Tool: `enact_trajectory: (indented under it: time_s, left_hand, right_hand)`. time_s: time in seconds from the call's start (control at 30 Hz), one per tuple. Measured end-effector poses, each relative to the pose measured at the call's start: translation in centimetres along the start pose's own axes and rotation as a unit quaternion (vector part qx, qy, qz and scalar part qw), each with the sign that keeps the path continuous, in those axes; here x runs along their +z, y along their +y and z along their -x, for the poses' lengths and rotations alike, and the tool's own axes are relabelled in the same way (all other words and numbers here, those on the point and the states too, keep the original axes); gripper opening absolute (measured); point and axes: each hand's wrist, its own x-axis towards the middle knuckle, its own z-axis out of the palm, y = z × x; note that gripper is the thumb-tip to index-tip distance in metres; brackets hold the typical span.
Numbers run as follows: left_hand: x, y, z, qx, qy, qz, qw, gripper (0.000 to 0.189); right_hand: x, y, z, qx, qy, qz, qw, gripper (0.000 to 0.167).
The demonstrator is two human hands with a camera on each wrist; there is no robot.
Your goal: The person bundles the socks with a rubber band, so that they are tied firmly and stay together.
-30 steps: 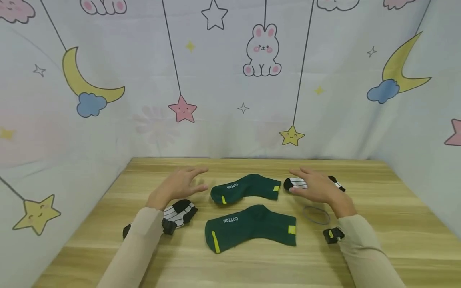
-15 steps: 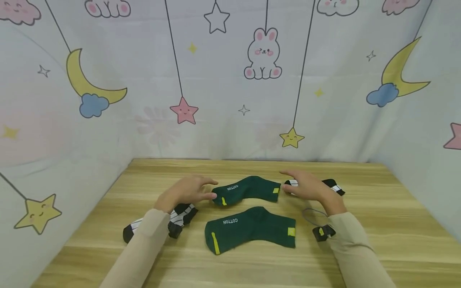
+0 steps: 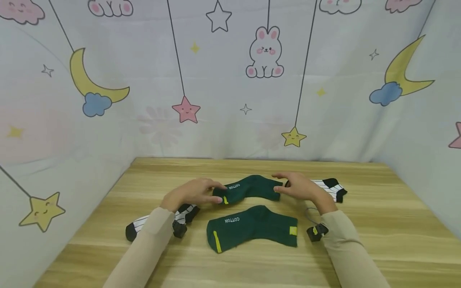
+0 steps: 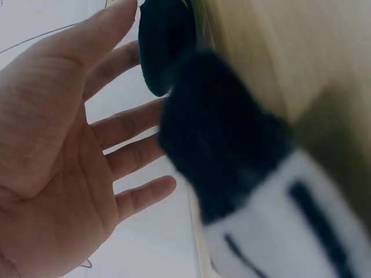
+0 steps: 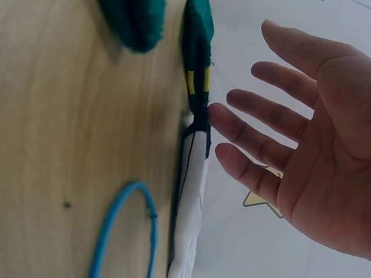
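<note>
Flat on the table lie two dark green socks marked COTTON, a far one (image 3: 252,187) and a near one (image 3: 253,229). My left hand (image 3: 196,192) is at the toe of the far sock, thumb and forefinger overlapping it. In the left wrist view the fingers (image 4: 130,124) are spread and fairly straight beside the green toe. Close over the cuff end of that sock is my right hand (image 3: 301,187), fingers loosely extended. Nothing lies between those fingers (image 5: 266,110) in the right wrist view. The cuff's yellow patch is mostly hidden by the right hand.
A black-and-white striped sock (image 3: 330,187) lies beyond the right hand, partly covered by it. More black-and-white striped sock fabric (image 3: 137,226) shows under the left forearm. A thin bluish loop (image 5: 110,226) rests near the right wrist. A printed curtain (image 3: 216,136) borders the table.
Both hands have moved inward and lower, toward the two ends of the far green sock. More of the right striped sock is uncovered. The green socks lie as before.
</note>
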Motion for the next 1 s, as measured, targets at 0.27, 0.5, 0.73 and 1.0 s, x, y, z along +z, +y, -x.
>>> enact_trajectory:
  time_s: [0.27, 0.5, 0.73, 1.0]
  left_hand:
    - [0.2, 0.4, -0.2, 0.009, -0.007, -0.008, 0.9999, 0.043]
    - [0.3, 0.6, -0.3, -0.012, -0.01, -0.009, 0.9998, 0.042]
    - [0.4, 0.6, -0.5, -0.022, -0.004, -0.013, 0.9997, 0.037]
    - [0.7, 0.5, -0.6, -0.025, 0.005, -0.034, 0.9991, 0.032]
  right_hand:
    - [0.8, 0.4, -0.3, -0.013, -0.005, -0.001, 0.9999, 0.047]
    - [1.2, 0.2, -0.7, 0.016, -0.032, 0.016, 0.9992, 0.036]
    - [1.5, -0.2, -0.9, 0.028, -0.025, 0.048, 0.9981, 0.027]
    - [1.5, -0.4, -0.7, 0.071, -0.016, 0.075, 0.9945, 0.007]
